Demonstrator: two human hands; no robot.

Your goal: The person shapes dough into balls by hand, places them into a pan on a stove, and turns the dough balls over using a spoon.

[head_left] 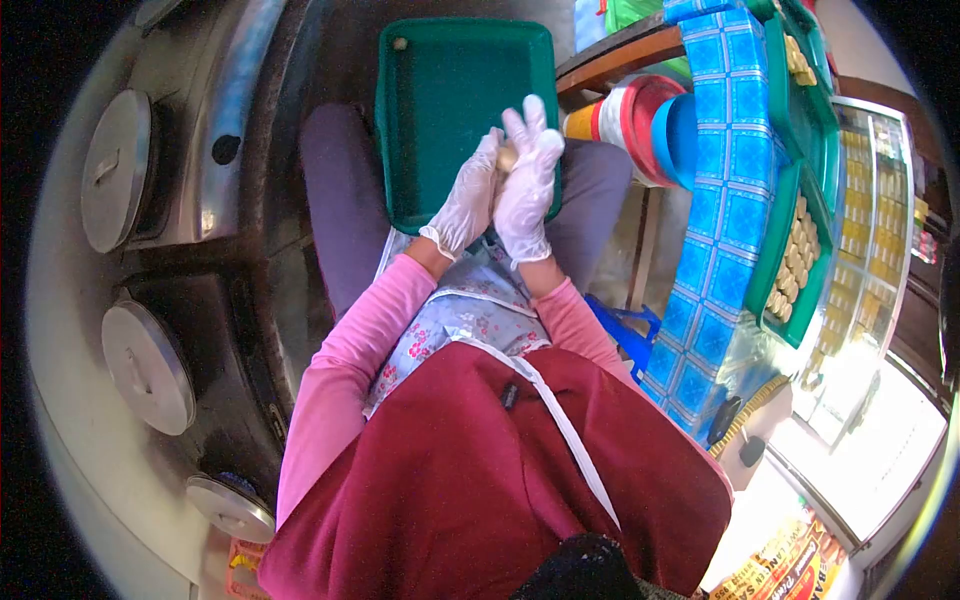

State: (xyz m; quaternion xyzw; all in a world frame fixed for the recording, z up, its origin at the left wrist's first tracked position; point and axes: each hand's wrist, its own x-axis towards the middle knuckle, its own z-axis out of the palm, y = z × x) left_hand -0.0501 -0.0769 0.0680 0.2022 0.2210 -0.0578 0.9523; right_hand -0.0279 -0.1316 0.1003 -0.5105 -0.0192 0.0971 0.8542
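Note:
A small pale dough ball [507,158] is caught between my two hands, partly hidden by the fingers. My left hand [468,198], in a thin white glove, cups it from the left. My right hand [527,185], gloved too, presses its palm against it from the other side, with the fingertips stretched upward and apart. Both hands are over the near right part of a green tray [450,110] that rests on my lap. Another small pale dough ball [400,43] lies in the tray's far left corner.
To the right, a table with a blue checked cloth [708,240] bears green trays; one holds rows of pale dough pieces [795,262]. Red and blue basins [648,125] stand beneath its edge. Lidded metal pots [118,170] line the left side. A glass cabinet [868,220] is far right.

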